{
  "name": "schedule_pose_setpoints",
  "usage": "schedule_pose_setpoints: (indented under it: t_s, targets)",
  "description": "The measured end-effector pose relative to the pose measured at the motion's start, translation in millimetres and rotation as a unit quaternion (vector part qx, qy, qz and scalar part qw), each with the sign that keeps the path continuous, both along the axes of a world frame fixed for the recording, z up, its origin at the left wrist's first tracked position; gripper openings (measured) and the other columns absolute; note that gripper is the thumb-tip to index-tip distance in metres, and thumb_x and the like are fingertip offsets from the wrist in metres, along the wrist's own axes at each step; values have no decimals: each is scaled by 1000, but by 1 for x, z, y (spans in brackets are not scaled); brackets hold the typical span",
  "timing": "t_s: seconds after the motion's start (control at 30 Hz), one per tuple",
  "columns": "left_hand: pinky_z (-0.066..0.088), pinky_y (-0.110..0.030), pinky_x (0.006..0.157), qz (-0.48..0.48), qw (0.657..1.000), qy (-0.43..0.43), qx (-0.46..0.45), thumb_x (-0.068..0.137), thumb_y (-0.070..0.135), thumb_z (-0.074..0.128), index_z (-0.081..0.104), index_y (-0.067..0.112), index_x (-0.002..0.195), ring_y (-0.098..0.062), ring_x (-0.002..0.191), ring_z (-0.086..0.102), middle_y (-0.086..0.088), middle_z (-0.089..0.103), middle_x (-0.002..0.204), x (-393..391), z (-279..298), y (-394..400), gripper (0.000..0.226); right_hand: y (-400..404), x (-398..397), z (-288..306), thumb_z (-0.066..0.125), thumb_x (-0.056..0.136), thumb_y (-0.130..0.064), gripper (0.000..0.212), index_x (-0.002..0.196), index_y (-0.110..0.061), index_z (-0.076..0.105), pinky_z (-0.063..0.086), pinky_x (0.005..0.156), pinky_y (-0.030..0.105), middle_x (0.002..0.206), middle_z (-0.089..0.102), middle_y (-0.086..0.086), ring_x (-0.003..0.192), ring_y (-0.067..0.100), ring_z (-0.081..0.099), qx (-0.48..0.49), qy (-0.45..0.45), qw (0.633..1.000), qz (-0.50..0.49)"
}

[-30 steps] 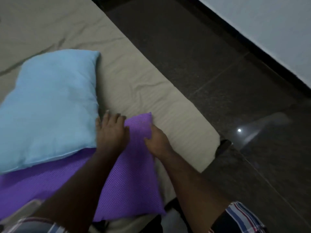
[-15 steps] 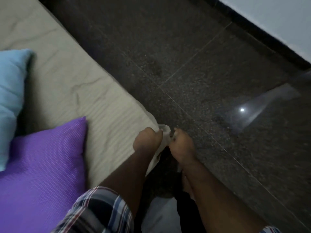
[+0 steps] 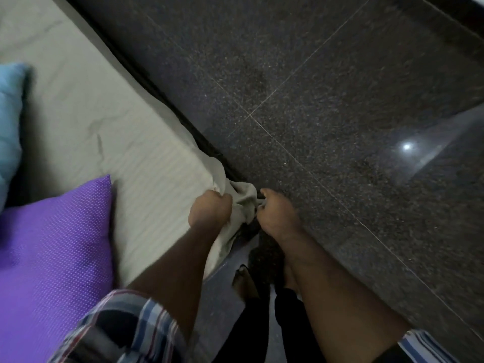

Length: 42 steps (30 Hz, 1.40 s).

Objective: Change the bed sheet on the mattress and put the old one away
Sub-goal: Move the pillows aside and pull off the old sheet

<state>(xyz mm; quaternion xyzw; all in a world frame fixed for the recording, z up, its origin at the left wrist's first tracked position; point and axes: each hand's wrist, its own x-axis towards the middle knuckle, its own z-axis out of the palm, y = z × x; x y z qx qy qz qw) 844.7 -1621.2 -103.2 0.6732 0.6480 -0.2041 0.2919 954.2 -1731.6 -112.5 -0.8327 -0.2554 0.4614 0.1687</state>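
no containers in view. the mattress (image 3: 146, 176) fills the left half of the frame, covered by a beige bed sheet (image 3: 86, 111) that lies mostly flat with a few creases. the near corner of the bed sheet is pulled loose and bunched up at the corner of the mattress, over the edge beside the floor (image 3: 327, 100).

left hand (image 3: 209, 210): fingers curled tight into a fist around the bunched corner of the bed sheet, on the mattress side. right hand (image 3: 277, 213): fingers curled, gripping the same bunch of cloth from the floor side. the two hands sit close together with the gathered cloth between them; a fold of the bed sheet hangs down below the left hand along the end of the mattress.

a purple pillow (image 3: 52, 252) lies on the bed sheet near the left forearm, apart from the hands. a light blue pillow (image 3: 10, 121) lies behind it at the left frame edge. checked sleeves (image 3: 125, 328) show on both arms. the floor is dark speckled tile with a bright light reflection at right. bare feet and dark trouser legs are visible below the hands, dim and blurred.
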Motion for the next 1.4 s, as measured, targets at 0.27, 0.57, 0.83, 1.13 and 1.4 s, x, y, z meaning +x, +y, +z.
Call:
schedule_pose_setpoints:
  t_s: [0.27, 0.57, 0.83, 1.13, 1.4]
  targets:
    - [55, -35, 70, 58, 994, -90, 25, 83, 35, 57, 67, 8, 60, -23, 66, 66, -4, 67, 55, -35, 67, 11, 37, 33, -33, -22, 47, 98, -22, 51, 148, -22, 39, 37, 112, 48, 149, 43, 12, 142, 38, 36, -37, -47, 981, 183]
    - [42, -28, 55, 83, 980, -183, 6, 94, 9, 57, 69, 5, 99, -20, 62, 57, -10, 63, 74, -67, 126, 44, 13, 62, -117, 149, 52, 85, -7, 22, 103, -6, 64, 31, 71, 26, 97, 68, 14, 91, 31, 59, 326, -47, 935, -134]
    - [50, -42, 76, 66, 963, -174, 195, 78, 34, 53, 70, 2, 106, -43, 89, 67, -26, 69, 90, -213, 145, 98, 47, 110, -232, 170, 56, 91, -8, 27, 116, -7, 66, 50, 91, 41, 112, 70, 16, 105, 32, 63, 358, 130, 923, -52]
    - [50, -52, 95, -24, 962, -143, 230, 87, 25, 61, 49, 11, 136, -30, 125, 53, -7, 56, 137, -200, 116, 56, 52, 94, -201, 134, 68, 83, -43, 89, 153, -5, 27, 27, 118, 44, 156, 28, 19, 147, 35, 23, 96, -95, 968, 210]
    - [35, -53, 113, -64, 968, -89, 228, 94, 34, 57, 34, 9, 153, -33, 146, 34, -13, 36, 158, -163, 137, 74, 68, 130, -159, 163, 32, 96, -40, 66, 155, -10, 27, 23, 120, 47, 161, 26, 15, 151, 33, 18, 108, -184, 940, 267]
